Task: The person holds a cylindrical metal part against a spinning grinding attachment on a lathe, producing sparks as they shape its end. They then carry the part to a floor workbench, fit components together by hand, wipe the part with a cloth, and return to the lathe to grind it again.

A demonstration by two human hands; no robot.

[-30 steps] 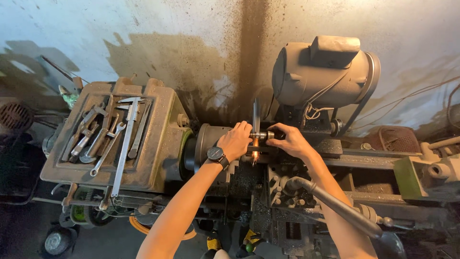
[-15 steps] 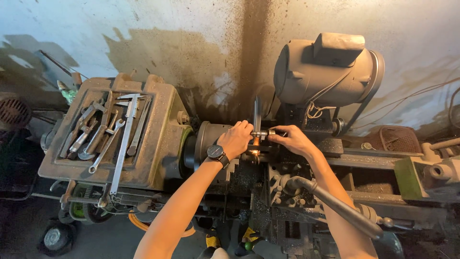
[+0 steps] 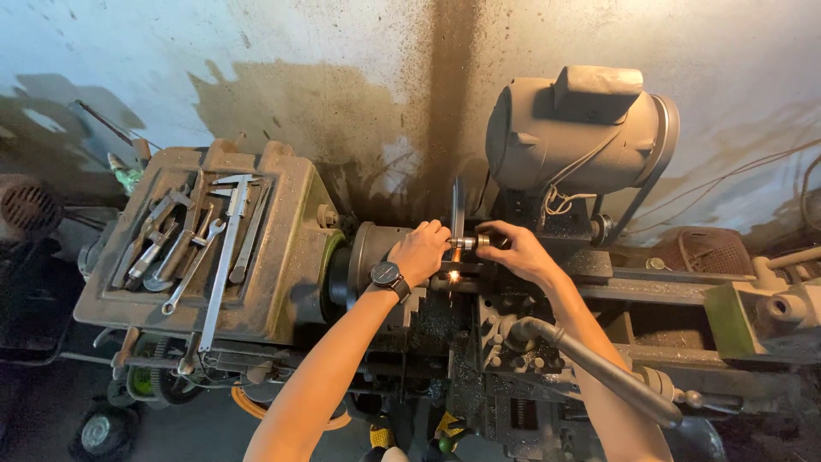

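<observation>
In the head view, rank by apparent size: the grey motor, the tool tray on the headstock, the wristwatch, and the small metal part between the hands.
1. Tool tray, largest, though nearer to the camera than the motor.
2. Motor.
3. Wristwatch.
4. Metal part, smallest; the left hand and the right hand partly hide it.

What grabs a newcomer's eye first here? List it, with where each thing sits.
Dead centre, the left hand, with a wristwatch below it, and the right hand meet on a small metal workpiece at the lathe's chuck, with a bright spark just below. Above right sits a big grey motor. On the left, wrenches and a caliper lie on the headstock's tray.
</observation>
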